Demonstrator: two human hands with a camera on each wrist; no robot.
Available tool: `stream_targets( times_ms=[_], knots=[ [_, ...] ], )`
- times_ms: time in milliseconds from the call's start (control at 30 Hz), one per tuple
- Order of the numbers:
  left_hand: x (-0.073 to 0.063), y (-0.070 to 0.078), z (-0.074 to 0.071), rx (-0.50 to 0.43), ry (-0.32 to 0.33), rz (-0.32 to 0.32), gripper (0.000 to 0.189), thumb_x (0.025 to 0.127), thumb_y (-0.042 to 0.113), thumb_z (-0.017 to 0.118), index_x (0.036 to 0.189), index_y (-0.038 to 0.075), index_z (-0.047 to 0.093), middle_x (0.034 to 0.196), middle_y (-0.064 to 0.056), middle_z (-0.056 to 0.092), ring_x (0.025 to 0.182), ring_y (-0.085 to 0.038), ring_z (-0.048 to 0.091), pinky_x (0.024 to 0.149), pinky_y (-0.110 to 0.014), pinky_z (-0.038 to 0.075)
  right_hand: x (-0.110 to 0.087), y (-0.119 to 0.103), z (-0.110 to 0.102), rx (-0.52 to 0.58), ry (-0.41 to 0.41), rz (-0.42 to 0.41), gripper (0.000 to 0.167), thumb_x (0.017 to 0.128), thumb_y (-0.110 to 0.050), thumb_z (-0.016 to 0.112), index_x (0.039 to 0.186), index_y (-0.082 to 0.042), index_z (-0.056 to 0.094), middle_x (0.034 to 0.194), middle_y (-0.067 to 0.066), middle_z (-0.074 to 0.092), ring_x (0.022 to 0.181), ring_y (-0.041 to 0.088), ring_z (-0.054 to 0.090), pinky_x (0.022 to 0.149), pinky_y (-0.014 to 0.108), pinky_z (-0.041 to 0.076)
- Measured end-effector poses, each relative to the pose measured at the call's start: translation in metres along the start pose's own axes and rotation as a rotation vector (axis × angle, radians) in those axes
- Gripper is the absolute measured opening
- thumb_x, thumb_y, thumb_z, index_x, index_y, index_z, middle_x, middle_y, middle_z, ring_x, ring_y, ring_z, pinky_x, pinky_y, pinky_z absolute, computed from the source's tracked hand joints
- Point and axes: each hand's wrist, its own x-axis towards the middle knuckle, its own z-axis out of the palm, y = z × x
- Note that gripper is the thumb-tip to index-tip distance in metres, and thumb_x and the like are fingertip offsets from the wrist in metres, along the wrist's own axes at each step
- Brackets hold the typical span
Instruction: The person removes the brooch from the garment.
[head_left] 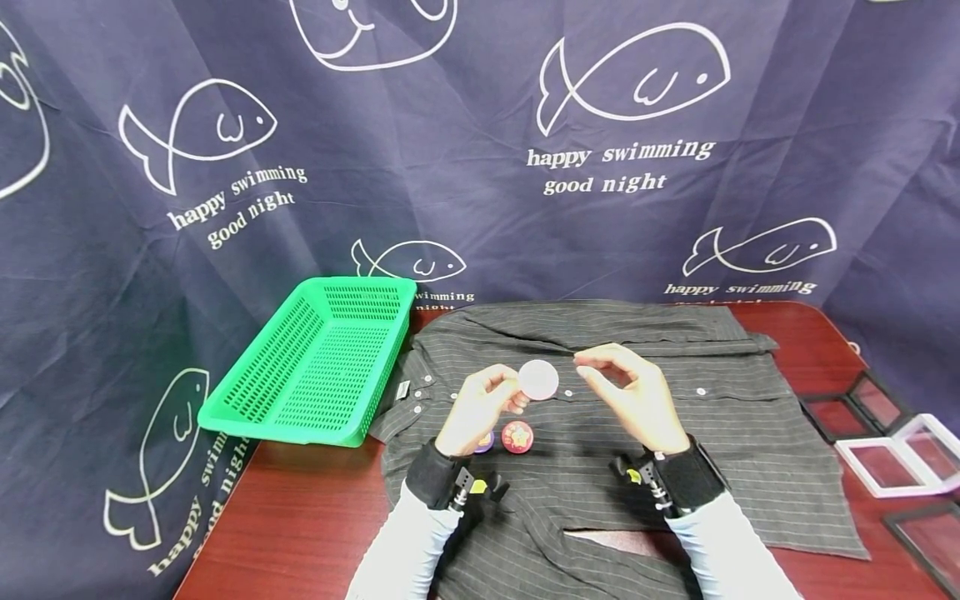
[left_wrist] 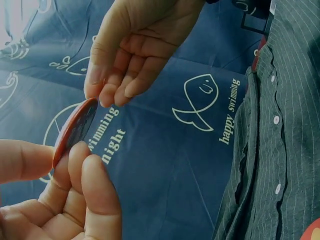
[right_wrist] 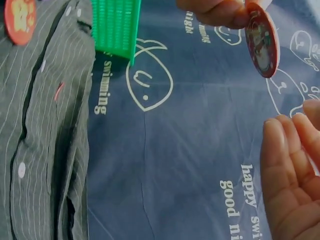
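Note:
My left hand pinches a round badge by its edge, thumb on one side and fingers on the other. The badge is held up above the dark pinstriped shirt; its red rim shows in both wrist views, and a colourful printed face in the right wrist view. To its right, my right hand hovers with thumb and fingers apart and nothing between them. A red badge with a yellow figure lies on the shirt, beside a purple badge partly hidden by the left wrist.
A green plastic basket stands at the left of the red-brown table. Black and white frames lie along the right side. A dark blue curtain with fish drawings hangs behind the table.

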Motion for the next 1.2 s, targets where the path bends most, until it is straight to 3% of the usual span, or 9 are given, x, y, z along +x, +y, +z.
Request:
stream_targets(
  times_ms=[167,267,400,533,800,1033,1200],
  knots=[
    [-0.001,0.0,0.0,0.062,0.004,0.04,0.019,0.097,0.002,0.052,0.1,-0.016,0.057,0.088,-0.032,0.063,0.072,-0.003,0.06,0.072,-0.021,0.055,0.001,-0.002,0.002,0.025,-0.035,0.076,0.02,0.089,-0.003,0.069,0.109,-0.001,0.07,0.099,0.017,0.072,0.087,-0.003,0.066,0.077,0.012,0.053],
    [-0.002,0.001,0.001,0.096,0.006,0.067,0.018,0.097,0.003,0.053,0.099,-0.015,0.058,0.09,-0.036,0.061,0.071,-0.001,0.06,0.073,-0.022,0.055,0.003,-0.003,0.005,0.021,-0.081,0.126,0.021,0.09,-0.006,0.069,0.111,-0.003,0.07,0.099,0.019,0.072,0.082,-0.003,0.066,0.073,0.014,0.053],
    [-0.003,0.001,0.002,0.129,0.013,0.103,0.017,0.097,0.004,0.056,0.098,-0.013,0.06,0.088,-0.034,0.063,0.072,-0.005,0.06,0.072,-0.022,0.055,0.005,-0.003,0.01,0.027,-0.156,0.17,0.023,0.091,-0.009,0.068,0.112,-0.001,0.069,0.099,0.018,0.072,0.079,-0.001,0.067,0.071,0.017,0.054],
    [-0.004,0.002,0.004,0.163,0.018,0.119,0.017,0.096,0.006,0.058,0.097,-0.01,0.062,0.086,-0.031,0.064,0.074,-0.014,0.061,0.071,-0.021,0.054,0.005,-0.003,0.015,0.037,-0.181,0.189,0.021,0.091,-0.009,0.068,0.11,0.0,0.069,0.095,0.018,0.072,0.077,0.002,0.067,0.07,0.021,0.056],
    [-0.002,-0.002,0.004,0.245,0.002,0.158,0.017,0.097,0.011,0.058,0.096,-0.006,0.064,0.086,-0.027,0.066,0.075,-0.027,0.063,0.071,-0.02,0.053,0.003,-0.004,0.019,-0.023,-0.135,0.18,0.015,0.088,-0.007,0.071,0.1,0.001,0.07,0.082,0.014,0.071,0.069,0.003,0.063,0.063,0.018,0.051],
    [-0.002,-0.004,0.003,0.332,-0.021,0.2,0.018,0.098,0.014,0.058,0.095,-0.002,0.064,0.083,-0.025,0.066,0.075,-0.032,0.063,0.07,-0.018,0.049,0.001,-0.002,0.023,-0.055,-0.105,0.222,0.013,0.086,-0.011,0.074,0.093,-0.001,0.07,0.076,0.011,0.068,0.061,0.001,0.057,0.055,0.02,0.044],
    [-0.002,-0.005,0.002,0.36,-0.028,0.211,0.017,0.099,0.015,0.058,0.095,0.0,0.064,0.083,-0.021,0.066,0.077,-0.036,0.063,0.069,-0.019,0.049,0.0,-0.003,0.024,-0.115,-0.094,0.246,0.016,0.084,-0.016,0.077,0.091,-0.004,0.069,0.076,0.008,0.068,0.061,0.002,0.056,0.056,0.02,0.044]
  ],
)
